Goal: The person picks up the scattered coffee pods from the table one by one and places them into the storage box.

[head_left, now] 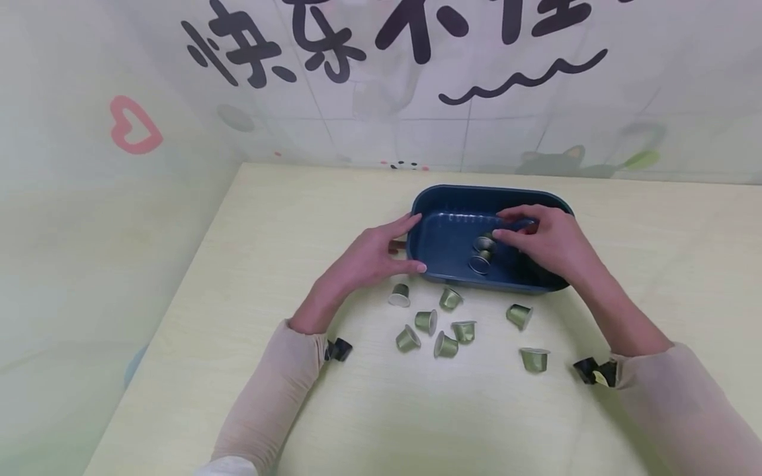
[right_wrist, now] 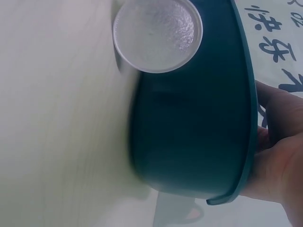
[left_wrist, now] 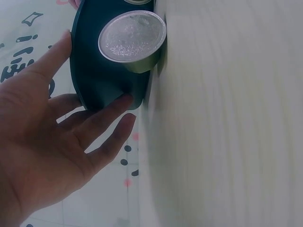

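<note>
A dark blue tray [head_left: 443,248] with raised walls stands near the table's back. My left hand [head_left: 372,254] is at its left end, fingers fairly straight and spread, with thumb and index finger touching the rim. My right hand [head_left: 550,241] reaches over the tray's right part, thumb and index finger apart. Its thumb tip is beside one of the green coffee capsules [head_left: 484,243] in the tray; another capsule [head_left: 479,262] lies just in front. Below the tray, several green capsules [head_left: 445,345] with pale lids are scattered on the table. Part of the tray's right end is hidden by the right hand.
A pale wooden table [head_left: 286,225] carries everything. Behind it hangs a light wall covering [head_left: 369,132] with dark lettering, close to the tray's far side. Two capsules, an upper one [head_left: 520,316] and a lower one [head_left: 534,359], lie apart at the right, near the right forearm.
</note>
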The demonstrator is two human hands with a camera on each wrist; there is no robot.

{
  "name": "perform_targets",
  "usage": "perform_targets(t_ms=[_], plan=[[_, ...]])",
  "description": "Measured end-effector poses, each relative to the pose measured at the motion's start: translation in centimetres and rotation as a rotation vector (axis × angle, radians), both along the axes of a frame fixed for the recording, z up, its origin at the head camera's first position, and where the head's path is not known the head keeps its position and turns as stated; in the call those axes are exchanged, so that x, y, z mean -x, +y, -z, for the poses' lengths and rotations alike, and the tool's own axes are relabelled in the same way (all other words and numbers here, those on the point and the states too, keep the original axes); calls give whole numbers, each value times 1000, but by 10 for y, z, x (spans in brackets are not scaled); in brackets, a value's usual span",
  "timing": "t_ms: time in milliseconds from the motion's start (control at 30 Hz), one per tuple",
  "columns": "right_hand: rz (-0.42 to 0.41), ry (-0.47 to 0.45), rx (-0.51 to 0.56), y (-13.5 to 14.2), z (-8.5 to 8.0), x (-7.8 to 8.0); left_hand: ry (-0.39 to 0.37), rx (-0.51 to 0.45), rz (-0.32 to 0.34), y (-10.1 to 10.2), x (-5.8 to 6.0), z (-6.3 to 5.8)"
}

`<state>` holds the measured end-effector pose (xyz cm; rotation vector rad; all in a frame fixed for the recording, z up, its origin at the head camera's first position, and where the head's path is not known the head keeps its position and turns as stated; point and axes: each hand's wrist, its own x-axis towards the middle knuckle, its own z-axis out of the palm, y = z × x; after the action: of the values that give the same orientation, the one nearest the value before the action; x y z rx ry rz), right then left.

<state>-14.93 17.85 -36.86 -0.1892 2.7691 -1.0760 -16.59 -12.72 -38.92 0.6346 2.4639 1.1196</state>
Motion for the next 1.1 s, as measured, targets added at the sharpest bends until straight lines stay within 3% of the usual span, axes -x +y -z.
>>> perform_targets(t_ms=[1100], plan=[[26,133,144,14,-10,-48,0,-8,5,0,0,-1]])
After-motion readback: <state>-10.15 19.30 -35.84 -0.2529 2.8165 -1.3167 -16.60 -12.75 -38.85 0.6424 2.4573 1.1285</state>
